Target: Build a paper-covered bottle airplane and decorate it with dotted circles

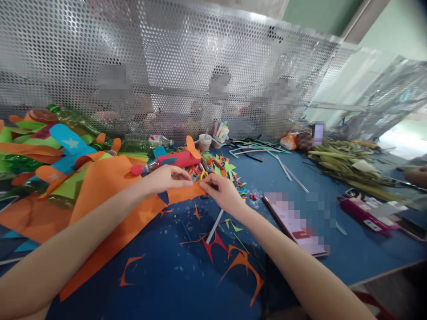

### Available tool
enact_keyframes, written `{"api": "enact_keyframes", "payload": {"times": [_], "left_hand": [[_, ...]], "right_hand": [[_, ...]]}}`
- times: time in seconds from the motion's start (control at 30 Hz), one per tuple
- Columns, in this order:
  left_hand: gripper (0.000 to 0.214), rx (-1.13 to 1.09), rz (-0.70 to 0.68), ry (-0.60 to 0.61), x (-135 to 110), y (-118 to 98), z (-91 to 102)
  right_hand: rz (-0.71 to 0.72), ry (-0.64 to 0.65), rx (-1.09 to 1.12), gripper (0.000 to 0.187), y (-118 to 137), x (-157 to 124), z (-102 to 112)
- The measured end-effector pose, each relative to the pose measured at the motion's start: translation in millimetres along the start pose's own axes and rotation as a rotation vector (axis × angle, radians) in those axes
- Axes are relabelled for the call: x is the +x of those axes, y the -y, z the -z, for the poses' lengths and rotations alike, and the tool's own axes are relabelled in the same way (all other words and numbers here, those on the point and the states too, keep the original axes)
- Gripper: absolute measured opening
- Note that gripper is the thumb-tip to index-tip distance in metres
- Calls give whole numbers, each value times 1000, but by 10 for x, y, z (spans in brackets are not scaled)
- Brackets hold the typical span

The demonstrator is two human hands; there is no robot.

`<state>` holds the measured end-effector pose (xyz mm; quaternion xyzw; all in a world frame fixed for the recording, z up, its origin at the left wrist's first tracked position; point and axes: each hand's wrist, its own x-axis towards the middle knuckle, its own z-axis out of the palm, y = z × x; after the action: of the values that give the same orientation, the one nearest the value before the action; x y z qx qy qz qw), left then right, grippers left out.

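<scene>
A short strip of orange paper [184, 194] is stretched between my two hands, just above the blue table. My right hand [224, 190] pinches its right end between thumb and fingertips. The fingers of my left hand [168, 178] curl together at the strip's upper edge; their exact hold is partly hidden. Right behind the hands lies a bottle wrapped in red paper [176, 158], with a red cap and an orange paper fin. A large orange sheet [110, 200] spreads beneath my left forearm. A yellow loop [202, 175] shows beside my right fingertips.
Paper-covered bottles [71, 149] crowd the left side. Coloured scraps [230, 169] lie behind the hands, orange offcuts [248, 266] in front. Cups [205, 142] stand by the perforated metal screen [187, 66]. To the right are a tablet-like device [295, 229], a magenta case [367, 215] and dried leaves [343, 164].
</scene>
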<state>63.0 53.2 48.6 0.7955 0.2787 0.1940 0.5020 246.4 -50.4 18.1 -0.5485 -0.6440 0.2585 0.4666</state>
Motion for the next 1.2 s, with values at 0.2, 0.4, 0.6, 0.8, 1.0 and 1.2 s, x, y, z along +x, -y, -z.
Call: {"api": "enact_keyframes", "payload": {"times": [0.2, 0.4, 0.6, 0.8, 1.0, 1.2], "left_hand": [[22, 153, -29, 28, -1, 21, -8], [24, 156, -61, 32, -24, 21, -24], [22, 74, -65, 19, -25, 32, -32], [24, 56, -29, -19, -17, -19, -20], [32, 12, -3, 42, -40, -37, -47], [29, 58, -57, 90, -15, 21, -45]], "right_hand": [[-26, -20, -5, 18, 38, -9, -25], [26, -136, -211, 22, 56, -17, -2], [4, -127, -248, 25, 99, -53, -21], [26, -104, -308, 33, 147, -71, -47], [76, -80, -311, 33, 182, -90, -30], [24, -41, -295, 33, 189, -105, -66]]}}
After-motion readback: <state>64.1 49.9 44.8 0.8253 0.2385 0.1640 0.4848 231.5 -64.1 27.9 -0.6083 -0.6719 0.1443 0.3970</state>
